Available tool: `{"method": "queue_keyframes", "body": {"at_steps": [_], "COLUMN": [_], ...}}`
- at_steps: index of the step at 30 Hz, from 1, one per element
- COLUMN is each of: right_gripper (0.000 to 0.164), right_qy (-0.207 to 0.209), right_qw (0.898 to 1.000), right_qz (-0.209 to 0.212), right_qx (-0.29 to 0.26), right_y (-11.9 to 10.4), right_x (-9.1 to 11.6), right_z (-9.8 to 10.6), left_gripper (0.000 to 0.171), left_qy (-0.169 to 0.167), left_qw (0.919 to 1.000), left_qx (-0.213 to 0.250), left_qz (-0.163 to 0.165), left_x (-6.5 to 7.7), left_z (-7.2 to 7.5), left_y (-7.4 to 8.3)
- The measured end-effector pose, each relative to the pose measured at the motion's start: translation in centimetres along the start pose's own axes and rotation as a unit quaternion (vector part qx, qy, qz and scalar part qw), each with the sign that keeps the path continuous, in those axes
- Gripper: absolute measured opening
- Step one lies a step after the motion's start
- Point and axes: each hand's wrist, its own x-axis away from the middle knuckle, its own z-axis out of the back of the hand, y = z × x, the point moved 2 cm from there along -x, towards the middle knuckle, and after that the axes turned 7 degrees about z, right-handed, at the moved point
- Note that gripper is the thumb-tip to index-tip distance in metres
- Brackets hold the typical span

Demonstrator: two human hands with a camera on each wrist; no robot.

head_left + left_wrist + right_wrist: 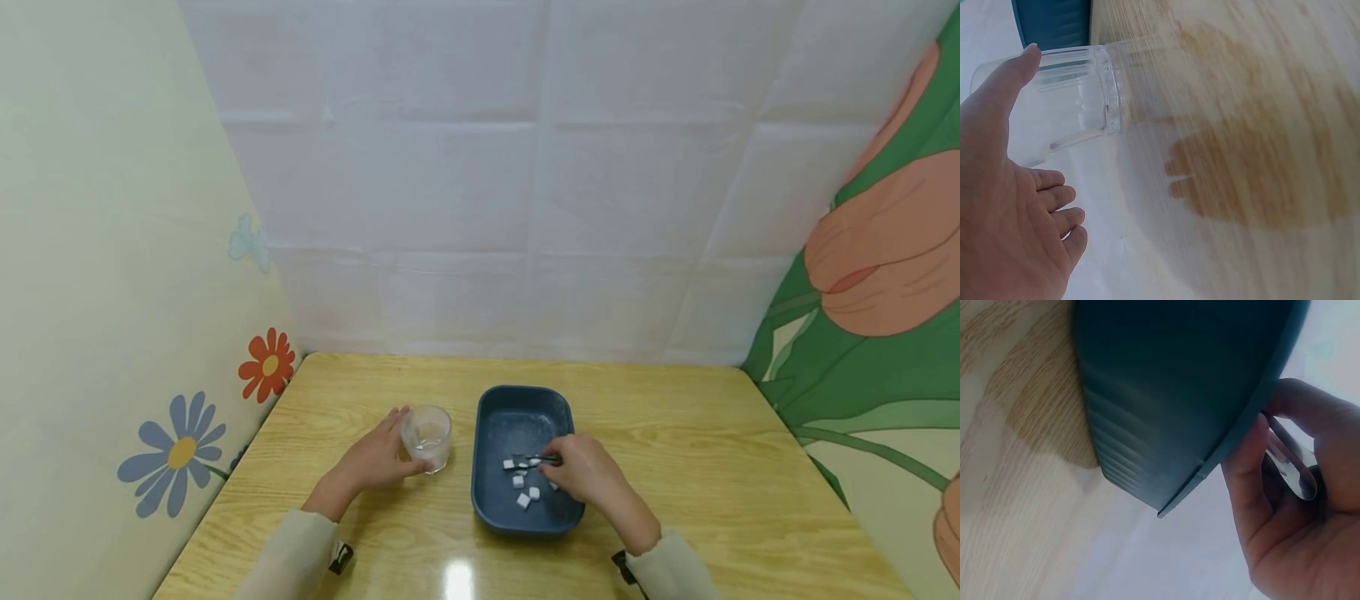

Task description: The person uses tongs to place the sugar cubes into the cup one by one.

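A clear glass (427, 435) stands on the table, left of a dark blue tray (487, 517). My left hand (382, 454) holds it from the left, thumb on the near side and fingers behind. In the left wrist view, the thumb (1025, 62) lies against the glass (1060, 100), and something whitish shows near its base. Over the tray, my right hand (588, 471) pinches small metal tongs (543, 458), whose bent end shows in the right wrist view. Their tips are at a white cube (508, 464); whether they grip it I cannot tell. Several white cubes (523, 501) lie below.
The wooden table (675, 450) runs back to a white cloth wall (480, 208). Flower-printed panels stand at the left (112, 292) and right (885, 333). The tray's side wall (1166, 406) rises close to the right hand.
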Motion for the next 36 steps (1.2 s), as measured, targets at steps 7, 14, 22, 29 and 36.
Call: {"method": "queue_keyframes", "body": {"at_steps": [7,14,22,29,36], "right_gripper": [0.018,0.016,0.015,0.014,0.014], "right_qy": [-0.003,-0.006,0.007,0.012,0.009], "right_qw": [1.000,1.000,1.000,1.000,1.000], "right_qz": [-0.001,-0.005,0.010,0.022,0.025], "right_qx": [0.001,-0.004,0.005,0.009,0.003], "right_y": [0.17,0.34,0.18,0.00,-0.23], "right_x": [-0.13,-0.28,-0.21,-0.17,-0.17], "right_z": [-0.17,-0.30,-0.09,0.22,0.39], "left_gripper": [0.109,0.109,0.109,0.109,0.108], "left_qy": [0.001,0.001,0.001,0.001,0.004], "left_qw": [1.0000,1.0000,1.0000,1.0000,1.0000], "left_qx": [-0.002,0.000,-0.004,-0.001,0.001], "left_qz": [-0.001,-0.004,-0.004,-0.006,-0.009], "left_x": [0.09,0.05,-0.04,-0.01,-0.01], "left_z": [0.08,0.18,0.21,0.24,0.14], "left_y": [0.09,0.20,0.25,0.24,0.18]}}
